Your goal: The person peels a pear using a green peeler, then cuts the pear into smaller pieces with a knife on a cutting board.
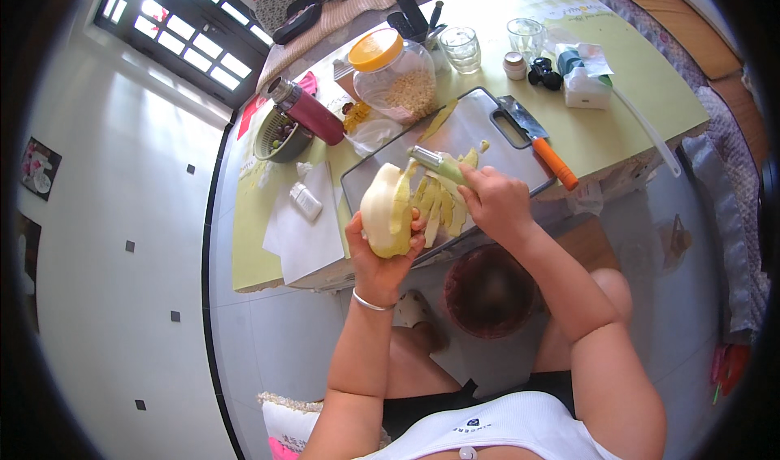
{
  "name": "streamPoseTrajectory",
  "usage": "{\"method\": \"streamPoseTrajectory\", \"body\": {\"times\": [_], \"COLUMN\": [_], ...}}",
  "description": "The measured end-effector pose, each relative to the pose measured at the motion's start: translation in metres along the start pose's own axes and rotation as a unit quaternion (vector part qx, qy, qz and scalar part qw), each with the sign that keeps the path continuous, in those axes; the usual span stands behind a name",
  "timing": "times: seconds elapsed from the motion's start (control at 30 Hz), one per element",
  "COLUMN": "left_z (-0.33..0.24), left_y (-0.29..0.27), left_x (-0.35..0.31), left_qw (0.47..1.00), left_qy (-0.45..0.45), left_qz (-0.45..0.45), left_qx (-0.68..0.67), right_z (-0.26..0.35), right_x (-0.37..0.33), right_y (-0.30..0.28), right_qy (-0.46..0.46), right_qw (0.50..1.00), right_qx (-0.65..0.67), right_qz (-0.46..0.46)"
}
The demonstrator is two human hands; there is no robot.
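My left hand (pixel 382 253) is wrapped round the lower end of a large pale yellow fruit (pixel 380 208), perhaps a melon, and holds it tilted upright above the near edge of a cutting board (pixel 366 182). Much of its surface is bare and whitish; yellow-green skin shows on the right and at the bottom. In my right hand (pixel 497 201) is a peeler (pixel 439 164) with a green handle, its metal head close to the fruit's upper right. A strip of skin hangs there. Several peel strips (pixel 439 208) lie on the board beneath my hands.
A knife (pixel 555 161) with an orange handle lies on the board's right side. Behind stand a lidded jar (pixel 402 82), a red thermos (pixel 313 115), a basket (pixel 280 139) and glasses (pixel 461 51). A dark red bin (pixel 487 293) sits between my legs.
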State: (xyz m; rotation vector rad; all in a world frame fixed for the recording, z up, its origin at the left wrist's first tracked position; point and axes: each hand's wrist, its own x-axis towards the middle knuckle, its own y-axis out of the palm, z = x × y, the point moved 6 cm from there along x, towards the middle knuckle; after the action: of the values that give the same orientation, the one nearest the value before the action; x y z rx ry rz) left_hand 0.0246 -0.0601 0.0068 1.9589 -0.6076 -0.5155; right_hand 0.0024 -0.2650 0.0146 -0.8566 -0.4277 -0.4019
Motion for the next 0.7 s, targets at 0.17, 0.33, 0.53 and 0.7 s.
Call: {"method": "streamPoseTrajectory", "body": {"times": [0.17,0.33,0.53,0.7], "left_z": [-0.006,-0.012,-0.006,0.009], "left_y": [0.000,-0.005,-0.003,0.005], "left_x": [0.001,0.000,-0.003,-0.001], "left_qw": [0.997,0.997,0.978,0.968], "left_qy": [0.023,0.051,0.105,0.119], "left_qz": [-0.033,-0.051,-0.105,-0.076], "left_qx": [-0.071,-0.023,0.148,0.206], "right_z": [0.008,0.017,0.036,0.032], "right_x": [-0.001,-0.004,-0.015,-0.019], "right_y": [-0.009,-0.006,0.012,0.028], "right_qy": [-0.016,0.033,0.126,0.148], "right_qw": [0.997,0.982,0.836,0.832], "right_qx": [-0.028,0.183,0.528,0.529], "right_qz": [-0.068,-0.011,0.076,0.073]}}
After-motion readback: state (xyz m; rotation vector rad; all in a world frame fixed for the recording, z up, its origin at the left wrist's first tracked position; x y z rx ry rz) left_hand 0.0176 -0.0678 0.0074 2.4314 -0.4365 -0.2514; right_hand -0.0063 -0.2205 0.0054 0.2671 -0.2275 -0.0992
